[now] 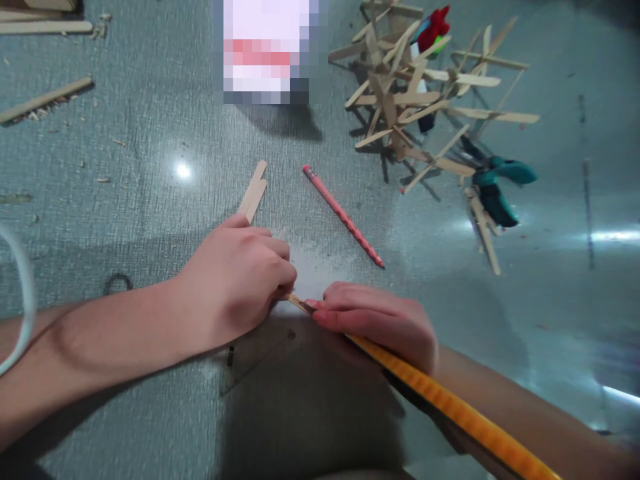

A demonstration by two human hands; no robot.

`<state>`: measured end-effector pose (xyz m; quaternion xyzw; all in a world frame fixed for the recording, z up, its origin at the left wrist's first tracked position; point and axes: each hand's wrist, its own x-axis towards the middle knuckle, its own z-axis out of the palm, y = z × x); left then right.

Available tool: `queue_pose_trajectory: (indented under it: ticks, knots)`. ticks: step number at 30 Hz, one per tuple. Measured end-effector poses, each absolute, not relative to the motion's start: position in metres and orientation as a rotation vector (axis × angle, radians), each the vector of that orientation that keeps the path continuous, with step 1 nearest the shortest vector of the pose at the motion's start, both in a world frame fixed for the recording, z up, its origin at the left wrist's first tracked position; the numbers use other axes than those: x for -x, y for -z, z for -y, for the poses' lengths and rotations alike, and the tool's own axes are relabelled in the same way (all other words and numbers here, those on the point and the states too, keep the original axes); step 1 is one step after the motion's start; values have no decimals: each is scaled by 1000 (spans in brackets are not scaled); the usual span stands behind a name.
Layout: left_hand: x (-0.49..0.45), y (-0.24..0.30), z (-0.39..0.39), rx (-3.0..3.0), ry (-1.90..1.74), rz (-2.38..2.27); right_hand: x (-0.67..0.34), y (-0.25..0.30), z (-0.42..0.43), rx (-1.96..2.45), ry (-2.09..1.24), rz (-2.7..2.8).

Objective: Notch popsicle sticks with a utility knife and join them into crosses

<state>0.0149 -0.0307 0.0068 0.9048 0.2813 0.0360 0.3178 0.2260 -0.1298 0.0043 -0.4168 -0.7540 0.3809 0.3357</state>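
Note:
My left hand (240, 273) is closed and pressed down on the table, with a wooden craft stick (295, 300) poking out from its fingertips toward the right hand. Two more craft sticks (255, 193) show just beyond its knuckles. My right hand (380, 323) is wrapped round what looks like a utility knife (440, 397) with a long yellow and black handle. The dark tip of the knife meets the craft stick between my hands; the fingers partly hide it. A pink pencil (345, 217) with an eraser lies just beyond both hands.
At the far right stands a tangled frame of craft sticks (395, 100). Teal-handled pliers (500, 180) lie beside it, near loose sticks (483, 230). A clear set square (260, 363) lies below my hands. Another stick (47, 100) and wood shavings are at left. A blurred-out object (263, 50) is at the back.

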Motion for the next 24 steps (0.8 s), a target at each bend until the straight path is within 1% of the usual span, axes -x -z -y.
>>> queue_pose_trajectory:
  ticks: [8, 24]
  knots:
    - [-18, -13, 29, -2345, -2, -757, -233, 2, 129, 1030, -987, 1942]
    - [-18, -11, 29, -2344, -16, -769, -227, -4, 130, 1071, -964, 1985]
